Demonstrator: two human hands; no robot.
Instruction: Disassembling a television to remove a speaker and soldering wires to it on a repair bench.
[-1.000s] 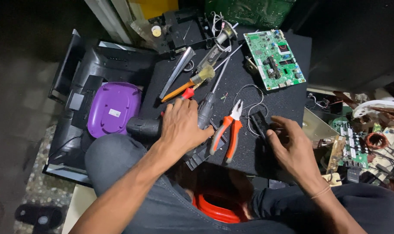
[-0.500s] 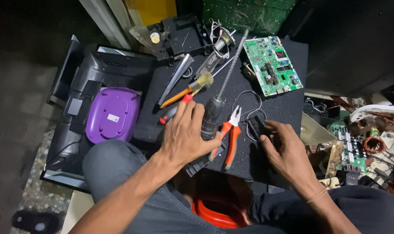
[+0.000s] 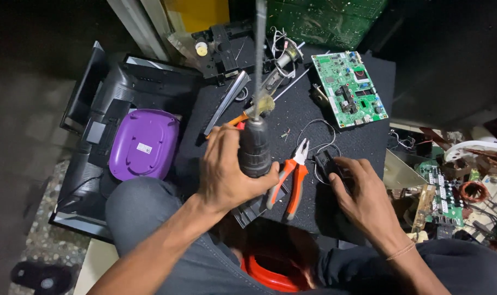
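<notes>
**Screwdriver raised in left hand, right hand on small black part**

Left hand wrapped tight around the dark ribbed handle of a long screwdriver; fingers curled shut on it, thumb across the front. Tool stands near upright above the black work mat, its shaft running up toward the camera and blurring out at the top edge of the view.

Right hand lies palm down on the mat, fingertips pressed onto a small black component with thin wire looping off behind it. Hand covers part of the piece; whether the fingers pinch it or only rest on it cannot be told.

Between the two hands: orange-handled pliers, flat on the mat, jaws pointing away from the person. Just beyond the left hand, an orange-handled tool, mostly hidden.

Far right corner of the mat: green circuit board, lying flat. Left of the mat, a purple plastic housing sits on a black monitor shell. Red round object between the person's knees. Loose boards and copper coils heaped at the right.
</notes>
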